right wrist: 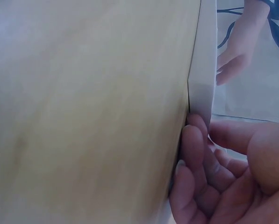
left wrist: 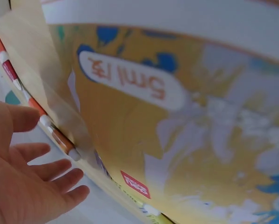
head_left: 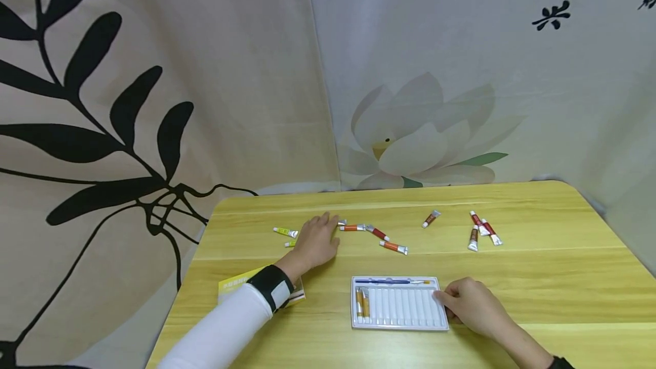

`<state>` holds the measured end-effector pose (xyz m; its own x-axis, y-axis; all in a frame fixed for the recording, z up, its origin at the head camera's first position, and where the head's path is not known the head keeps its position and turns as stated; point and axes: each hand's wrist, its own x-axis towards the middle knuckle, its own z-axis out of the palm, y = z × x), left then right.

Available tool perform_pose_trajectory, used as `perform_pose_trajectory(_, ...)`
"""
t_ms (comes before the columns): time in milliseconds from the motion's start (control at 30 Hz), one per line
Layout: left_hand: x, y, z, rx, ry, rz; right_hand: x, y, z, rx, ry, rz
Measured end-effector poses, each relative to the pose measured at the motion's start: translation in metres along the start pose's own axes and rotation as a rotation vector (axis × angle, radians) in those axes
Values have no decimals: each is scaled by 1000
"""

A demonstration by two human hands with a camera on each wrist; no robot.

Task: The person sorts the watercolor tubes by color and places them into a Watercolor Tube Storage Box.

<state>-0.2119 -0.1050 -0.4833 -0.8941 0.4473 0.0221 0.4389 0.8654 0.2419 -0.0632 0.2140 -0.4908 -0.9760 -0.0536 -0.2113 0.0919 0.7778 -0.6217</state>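
A white plastic paint tray (head_left: 407,307) lies in front, with a blue-handled paintbrush (head_left: 392,282) along its far side and two ochre paint tubes (head_left: 363,303) at its left end. My right hand (head_left: 474,306) pinches the tray's right edge, thumb on top and fingers curled against the side, as the right wrist view shows. Farther out, my left hand (head_left: 316,241) reaches over the row of tubes with its fingers spread and nothing in them. Closest to its fingertips in the left wrist view is an orange-brown tube (left wrist: 63,141). Part of the row is hidden behind this hand.
Yellow-green tubes (head_left: 285,232) lie left of the left hand; orange and red tubes (head_left: 377,233) lie to its right. A brown tube (head_left: 431,218) and a small red and brown cluster (head_left: 483,226) sit farther right. Under the left forearm is a yellow printed box (head_left: 233,283).
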Motion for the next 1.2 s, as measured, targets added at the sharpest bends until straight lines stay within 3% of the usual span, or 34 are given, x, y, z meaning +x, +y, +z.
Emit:
perform_pose_trajectory(233,11,2,4,105,16,40,0,3,1,2,3,13)
perform_pose_trajectory(367,16,3,5,146,65,57,1,4,1,-2,9,19)
perform_pose_trajectory(500,20,4,4,70,109,-13,1,4,1,1,6,20)
perform_pose_trajectory(700,25,3,4,-114,89,-153,0,3,1,6,4,7)
perform_pose_trajectory(867,25,1,2,-186,97,-195,-2,2,2,16,4,-6)
perform_pose_trajectory(1200,21,2,-1,-328,1,-316,-1,3,2,20,5,-4)
